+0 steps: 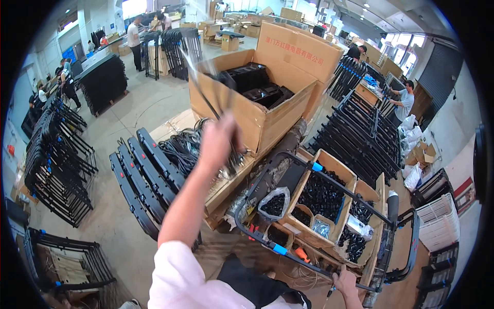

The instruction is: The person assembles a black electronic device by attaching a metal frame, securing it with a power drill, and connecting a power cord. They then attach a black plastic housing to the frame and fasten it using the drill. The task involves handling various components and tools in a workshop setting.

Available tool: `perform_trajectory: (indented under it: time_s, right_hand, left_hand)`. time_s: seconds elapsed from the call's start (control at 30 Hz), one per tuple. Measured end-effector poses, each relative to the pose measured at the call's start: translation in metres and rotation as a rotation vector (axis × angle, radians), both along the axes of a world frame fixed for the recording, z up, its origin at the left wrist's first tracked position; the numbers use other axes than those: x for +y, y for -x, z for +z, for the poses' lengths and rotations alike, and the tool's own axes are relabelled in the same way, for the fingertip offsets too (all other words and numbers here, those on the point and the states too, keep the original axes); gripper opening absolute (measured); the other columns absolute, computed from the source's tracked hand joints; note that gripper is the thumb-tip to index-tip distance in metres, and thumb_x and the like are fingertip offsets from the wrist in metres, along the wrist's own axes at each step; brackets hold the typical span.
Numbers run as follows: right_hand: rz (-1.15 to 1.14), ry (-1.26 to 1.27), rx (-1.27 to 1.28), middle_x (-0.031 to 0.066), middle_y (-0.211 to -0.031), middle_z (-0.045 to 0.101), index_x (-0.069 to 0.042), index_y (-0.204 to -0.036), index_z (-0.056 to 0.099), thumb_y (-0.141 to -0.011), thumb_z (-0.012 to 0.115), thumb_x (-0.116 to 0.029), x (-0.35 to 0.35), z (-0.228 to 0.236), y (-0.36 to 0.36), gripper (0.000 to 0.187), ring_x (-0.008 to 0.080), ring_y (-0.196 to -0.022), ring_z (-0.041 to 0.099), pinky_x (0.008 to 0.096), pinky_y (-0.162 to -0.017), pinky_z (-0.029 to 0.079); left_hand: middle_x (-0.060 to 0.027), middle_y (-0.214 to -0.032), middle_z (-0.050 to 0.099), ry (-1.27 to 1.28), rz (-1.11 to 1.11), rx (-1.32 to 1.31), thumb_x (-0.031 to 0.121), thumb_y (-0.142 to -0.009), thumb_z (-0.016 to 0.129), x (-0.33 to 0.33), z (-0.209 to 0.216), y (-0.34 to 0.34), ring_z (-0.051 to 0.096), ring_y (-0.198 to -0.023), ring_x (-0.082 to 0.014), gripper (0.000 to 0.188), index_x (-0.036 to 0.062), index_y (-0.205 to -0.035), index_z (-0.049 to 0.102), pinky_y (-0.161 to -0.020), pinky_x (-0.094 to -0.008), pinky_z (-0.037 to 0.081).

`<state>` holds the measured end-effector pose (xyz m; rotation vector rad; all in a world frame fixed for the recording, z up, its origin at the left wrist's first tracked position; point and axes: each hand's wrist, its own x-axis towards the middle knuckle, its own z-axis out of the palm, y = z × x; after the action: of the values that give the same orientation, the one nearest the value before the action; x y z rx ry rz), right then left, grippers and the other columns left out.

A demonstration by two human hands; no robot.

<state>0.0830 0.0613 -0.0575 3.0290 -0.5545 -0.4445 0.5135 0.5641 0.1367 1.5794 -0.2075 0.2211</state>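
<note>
While my left hand point(221, 139) clenches blurred dark strands point(208, 104) before the carton point(252, 118), my right hand point(345, 280), right of it, curls closed around the black frame point(279, 249), probably steadying it.

Windows point(410, 57) glare brightly, the left hand point(220, 141) is motion-blurred, and lines bend toward the dark rim.

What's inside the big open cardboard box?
Black parts show inside the cardboard box. They and its walls hide the bottom, so anything beneath can't be seen.
</note>
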Motion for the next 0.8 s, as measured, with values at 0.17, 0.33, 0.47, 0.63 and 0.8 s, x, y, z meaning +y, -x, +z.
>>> perform_trajectory:
  time_s: [0.17,0.33,0.47,0.63,0.8]
  right_hand:
    - [0.017,-0.037,-0.082,0.0286,-0.091,0.075,0.001,-0.117,0.066,-0.099,0.064,-0.041,0.002,-0.01,-0.014,0.046,0.0479,-0.093,0.074,0.0572,-0.088,0.058]
    - [-0.242,-0.118,0.131,0.0288,-0.101,0.077,0.003,-0.118,0.065,-0.099,0.063,-0.05,-0.006,-0.013,-0.021,0.056,0.0456,-0.101,0.075,0.0561,-0.094,0.056]
    - [-0.185,-0.061,0.17,0.0317,-0.104,0.076,0.003,-0.119,0.065,-0.103,0.056,-0.049,0.017,0.016,-0.026,0.055,0.0477,-0.106,0.074,0.0553,-0.098,0.056]
    - [-0.173,-0.104,0.169,0.0313,-0.106,0.076,0.003,-0.119,0.066,-0.099,0.058,-0.053,-0.013,-0.024,-0.023,0.059,0.0467,-0.108,0.074,0.0537,-0.096,0.058]
    - [-0.119,-0.081,0.2,0.0304,-0.104,0.077,0.004,-0.117,0.067,-0.099,0.059,-0.053,0.008,0.003,-0.04,0.061,0.0475,-0.108,0.074,0.0539,-0.097,0.058]
  left_hand:
    - [-0.0046,-0.07,0.071,-0.237,-0.706,0.37,0.052,-0.114,0.045,-0.075,-0.165,0.128,0.067,-0.064,-0.017,0.059,0.0055,-0.089,0.071,-0.066,-0.0401,0.056]
    - [-0.0251,-0.097,0.07,-0.527,-0.599,0.07,0.042,-0.11,0.054,-0.127,-0.255,0.211,0.069,-0.094,-0.0443,0.046,0.0017,-0.093,0.07,-0.084,-0.0545,0.053]
    - [-0.0247,-0.09,0.07,-0.628,-0.366,-0.168,0.04,-0.106,0.06,-0.133,-0.263,0.191,0.068,-0.093,-0.0472,0.043,0.001,-0.09,0.068,-0.082,-0.0605,0.05]
    - [-0.0308,-0.103,0.075,-0.938,-0.774,0.2,0.045,-0.111,0.047,-0.142,-0.252,0.173,0.073,-0.1,-0.0519,0.051,-0.0027,-0.107,0.064,-0.089,-0.0631,0.055]
    - [-0.0319,-0.1,0.075,-0.866,-0.747,0.188,0.045,-0.112,0.046,-0.15,-0.257,0.184,0.073,-0.099,-0.0524,0.051,-0.0012,-0.11,0.065,-0.09,-0.0643,0.055]
